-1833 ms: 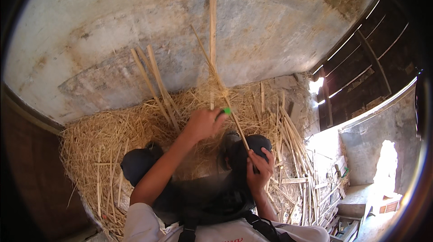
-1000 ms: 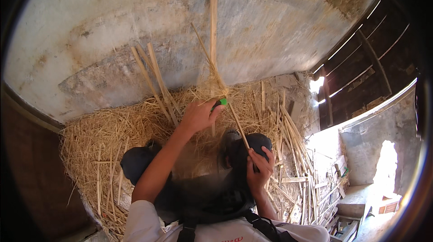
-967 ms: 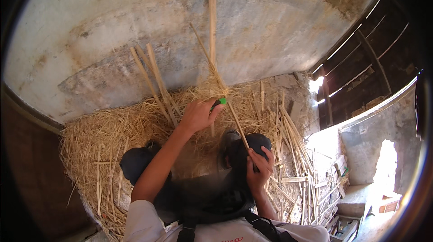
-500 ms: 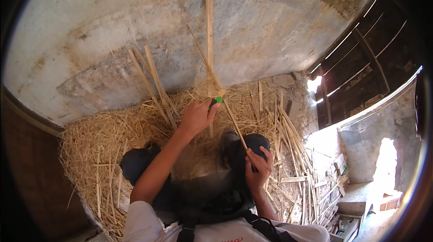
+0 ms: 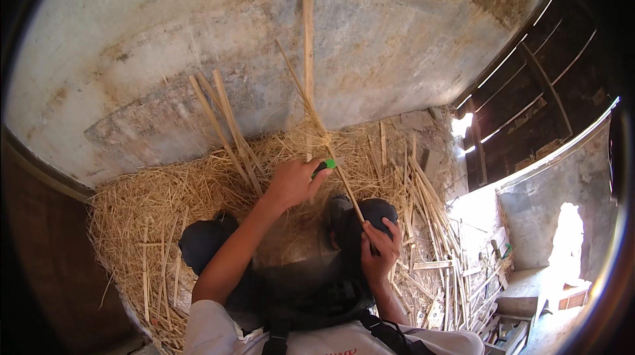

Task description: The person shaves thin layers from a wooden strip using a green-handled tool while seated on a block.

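Two bare hands at work over a heap of dry yellow straw (image 5: 165,203) on the floor; left hand (image 5: 294,181) reaches forward, fingers curled and closed round a small bright-green-handled tool (image 5: 324,166), green tip showing just past the thumb; tool sits against a long thin split bamboo strip (image 5: 317,123) that runs slantwise from the wall down to the lap; right hand (image 5: 380,249) lower, near the knee, fingers pinched on the near end of the same strip, resting on a dark rounded knee (image 5: 377,213); other dark-clothed knee (image 5: 202,242) at left, half sunk in straw; one upright pale bamboo slat (image 5: 307,44) leans on the grey stained plaster wall (image 5: 165,57), crossing behind the slanted strip; two more slats (image 5: 225,130) lean at left, touching the wall; loose pile of cut bamboo slats (image 5: 430,222) lies to the right of the right hand, near it; dark wooden slatted wall (image 5: 529,90) at far right, light coming through gaps.
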`<state>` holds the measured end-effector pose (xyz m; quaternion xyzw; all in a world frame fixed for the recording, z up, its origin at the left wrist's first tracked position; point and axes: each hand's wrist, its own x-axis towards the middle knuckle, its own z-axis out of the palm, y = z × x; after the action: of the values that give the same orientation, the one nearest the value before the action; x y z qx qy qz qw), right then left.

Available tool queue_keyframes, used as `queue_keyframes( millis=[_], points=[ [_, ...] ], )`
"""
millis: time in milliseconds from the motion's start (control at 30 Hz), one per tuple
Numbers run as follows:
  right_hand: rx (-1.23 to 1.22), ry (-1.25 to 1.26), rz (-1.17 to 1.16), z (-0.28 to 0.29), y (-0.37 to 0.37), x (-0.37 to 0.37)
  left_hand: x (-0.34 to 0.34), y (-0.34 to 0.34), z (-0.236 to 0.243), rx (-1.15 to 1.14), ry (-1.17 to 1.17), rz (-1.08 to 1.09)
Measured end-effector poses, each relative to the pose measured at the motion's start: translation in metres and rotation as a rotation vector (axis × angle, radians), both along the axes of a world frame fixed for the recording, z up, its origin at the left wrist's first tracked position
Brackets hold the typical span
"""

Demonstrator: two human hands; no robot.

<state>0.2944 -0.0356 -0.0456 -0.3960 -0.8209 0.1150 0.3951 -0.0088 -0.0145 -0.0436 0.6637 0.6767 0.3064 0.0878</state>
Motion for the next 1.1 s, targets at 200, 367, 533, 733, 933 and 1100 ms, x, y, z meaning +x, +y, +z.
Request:
queue_keyframes(
  millis=[200,367,533,733,933,1100],
  points=[
    [-0.003,0.004,0.003,0.000,-0.001,0.000,-0.026,0.005,0.018,-0.101,-0.055,0.077],
    [-0.020,-0.002,-0.008,-0.003,-0.001,0.001,-0.024,0.009,0.007,-0.124,-0.569,0.009],
    [-0.020,-0.014,-0.013,-0.003,0.000,0.004,-0.035,0.012,0.024,-0.383,-0.879,-0.059],
    [-0.020,-0.004,-0.005,0.000,-0.002,0.002,-0.037,0.006,0.026,-0.361,-0.951,-0.063],
    [-0.035,0.010,-0.025,-0.003,-0.001,0.000,-0.048,0.003,0.023,-0.082,-1.050,0.079],
    [-0.044,0.010,-0.026,-0.002,-0.001,0.001,-0.047,-0.013,0.041,0.119,-1.263,-0.017]
  ],
)
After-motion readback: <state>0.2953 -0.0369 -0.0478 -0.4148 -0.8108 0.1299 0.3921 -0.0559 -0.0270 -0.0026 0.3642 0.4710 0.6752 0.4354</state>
